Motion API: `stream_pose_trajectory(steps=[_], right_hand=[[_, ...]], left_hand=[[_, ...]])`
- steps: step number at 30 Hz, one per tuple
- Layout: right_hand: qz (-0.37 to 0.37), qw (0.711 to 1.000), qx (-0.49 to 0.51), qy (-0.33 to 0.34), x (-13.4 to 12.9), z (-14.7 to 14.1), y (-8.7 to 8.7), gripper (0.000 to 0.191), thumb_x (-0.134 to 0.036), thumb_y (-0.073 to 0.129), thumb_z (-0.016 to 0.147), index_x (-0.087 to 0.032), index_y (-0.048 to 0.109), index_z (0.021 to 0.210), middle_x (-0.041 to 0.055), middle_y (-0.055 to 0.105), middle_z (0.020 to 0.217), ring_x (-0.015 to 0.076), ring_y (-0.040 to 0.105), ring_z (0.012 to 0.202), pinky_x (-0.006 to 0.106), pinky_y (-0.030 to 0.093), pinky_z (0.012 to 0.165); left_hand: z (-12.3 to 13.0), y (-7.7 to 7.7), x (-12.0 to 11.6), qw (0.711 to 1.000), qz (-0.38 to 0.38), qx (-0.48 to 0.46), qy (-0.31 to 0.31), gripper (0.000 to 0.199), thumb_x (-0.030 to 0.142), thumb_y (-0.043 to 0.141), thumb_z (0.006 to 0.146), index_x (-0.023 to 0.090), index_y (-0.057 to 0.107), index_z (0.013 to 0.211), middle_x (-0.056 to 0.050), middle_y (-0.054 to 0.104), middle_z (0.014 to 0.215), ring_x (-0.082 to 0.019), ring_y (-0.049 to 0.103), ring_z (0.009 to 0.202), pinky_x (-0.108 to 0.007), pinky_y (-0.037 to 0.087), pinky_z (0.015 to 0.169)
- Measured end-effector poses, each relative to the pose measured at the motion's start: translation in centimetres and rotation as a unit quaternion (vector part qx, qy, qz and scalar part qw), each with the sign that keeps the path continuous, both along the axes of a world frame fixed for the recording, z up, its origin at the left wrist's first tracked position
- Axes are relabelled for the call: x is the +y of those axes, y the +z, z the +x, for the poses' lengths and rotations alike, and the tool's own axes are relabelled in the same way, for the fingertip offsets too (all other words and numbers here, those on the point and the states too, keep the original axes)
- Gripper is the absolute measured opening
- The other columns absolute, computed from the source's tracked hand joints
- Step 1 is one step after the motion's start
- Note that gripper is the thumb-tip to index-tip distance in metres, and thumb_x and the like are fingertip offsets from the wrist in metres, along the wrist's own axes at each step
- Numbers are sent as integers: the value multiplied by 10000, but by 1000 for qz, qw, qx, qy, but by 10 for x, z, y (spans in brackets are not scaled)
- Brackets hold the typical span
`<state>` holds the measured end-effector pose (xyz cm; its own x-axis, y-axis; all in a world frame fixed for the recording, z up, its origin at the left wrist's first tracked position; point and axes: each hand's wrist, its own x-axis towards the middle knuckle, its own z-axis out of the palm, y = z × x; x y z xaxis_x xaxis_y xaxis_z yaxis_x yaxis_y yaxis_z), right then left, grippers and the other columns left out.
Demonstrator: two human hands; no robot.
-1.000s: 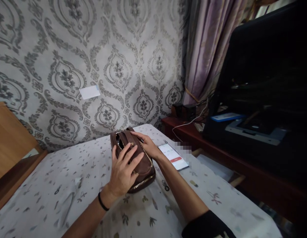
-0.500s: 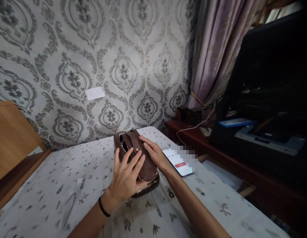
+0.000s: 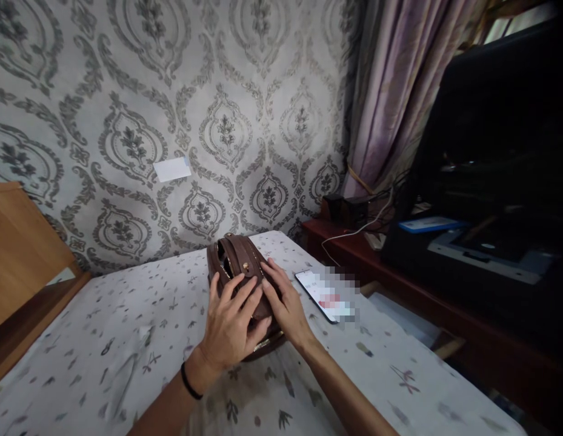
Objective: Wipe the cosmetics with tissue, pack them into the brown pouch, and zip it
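A brown zippered bag [image 3: 236, 257] lies on the patterned sheet, with gold zip teeth and a small gold stud on a strap across its top. Its left compartment gapes partly, showing a dark inside. My left hand [image 3: 231, 321] rests across the near part of the bag, fingers spread and black band at the wrist. Against the bag's right side lies my right hand [image 3: 288, 303], fingers stretched out over its upper edge. Neither hand is closed around anything. Part of the bag's near end is hidden beneath my hands.
Right of the bag lies a lit phone [image 3: 315, 290], partly pixelated. A dark red desk [image 3: 345, 242] carries cables and a large black screen [image 3: 481, 151]. A wooden board [image 3: 31, 254] stands at the left. The patterned wall [image 3: 226, 121] rises behind the sheet.
My right hand has slid nearer along the bag's right side, its thumb now close to my left fingers. The strap over the bag's top has shifted slightly. My left hand stays nearly in place.
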<state>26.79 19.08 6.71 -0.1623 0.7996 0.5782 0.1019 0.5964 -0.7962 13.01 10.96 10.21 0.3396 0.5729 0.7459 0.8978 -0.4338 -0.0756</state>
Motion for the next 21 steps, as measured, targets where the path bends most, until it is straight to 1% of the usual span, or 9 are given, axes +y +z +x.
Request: stream_pose_trajectory(steps=[5,8,11,13,15,16,18,19,21], right_hand=[[39,996,-17,-77,-10,-6,-13,446,-412,422,1001,-220,598,1363,117,457,1535,275,409,1431,551,297,1198],[54,996,-16,-76,-10,-7,-19,430,-385,409,1008,-245,589,1372,98,450,1541,276,408,1431,549,318,1189],[58,995,-13,-75,-9,-7,-20,424,-378,408,1012,-253,584,1377,92,454,1538,271,409,1430,546,317,1189],[57,995,-11,-76,-9,-7,-20,425,-381,404,1014,-250,586,1375,93,453,1538,266,408,1430,538,313,1194],[54,996,-8,-77,-10,-9,-19,425,-387,398,1016,-248,594,1367,96,451,1538,262,406,1431,528,310,1198],[51,996,-7,-77,-10,-9,-19,424,-389,395,1017,-248,599,1361,96,450,1539,261,403,1433,526,308,1200],[48,996,-3,-77,-11,-10,-19,421,-390,394,1017,-247,612,1347,98,450,1538,262,404,1432,527,304,1201],[48,996,0,-77,-11,-10,-19,419,-389,394,1016,-247,617,1341,98,450,1538,263,407,1430,529,304,1201],[48,996,5,-78,-12,-10,-20,416,-386,393,1016,-250,623,1335,98,449,1539,264,410,1428,530,310,1199]], left_hand=[[-1,-4,0,1000,-1,5,-12,480,329,574,902,165,568,1353,-110,661,1331,-324,530,1268,-609,177,1188],[-3,-4,-3,999,-9,-14,-34,484,358,591,895,184,564,1345,-111,672,1307,-319,542,1255,-606,187,1184],[-15,5,3,993,-29,-87,-70,388,335,540,930,224,576,1300,-106,661,1305,-285,548,1254,-547,289,1156],[-33,17,21,977,-45,-199,-55,315,295,454,969,229,590,1246,-109,637,1318,-254,536,1269,-464,385,1105],[-56,33,52,940,-72,-333,27,314,305,392,983,207,591,1206,-111,626,1307,-238,544,1251,-401,413,1081],[-69,40,70,913,-125,-377,89,321,301,382,983,209,577,1220,-93,601,1348,-223,526,1275,-361,408,1083],[-92,51,107,887,-173,-402,148,331,260,374,978,151,580,1214,-129,596,1338,-258,515,1279,-373,422,1057],[-102,53,122,875,-203,-406,169,308,258,406,973,132,602,1174,-138,625,1280,-282,524,1258,-393,437,1034],[-116,50,146,845,-283,-408,198,290,312,471,977,114,628,1120,-131,666,1155,-288,595,1133,-422,495,945]])
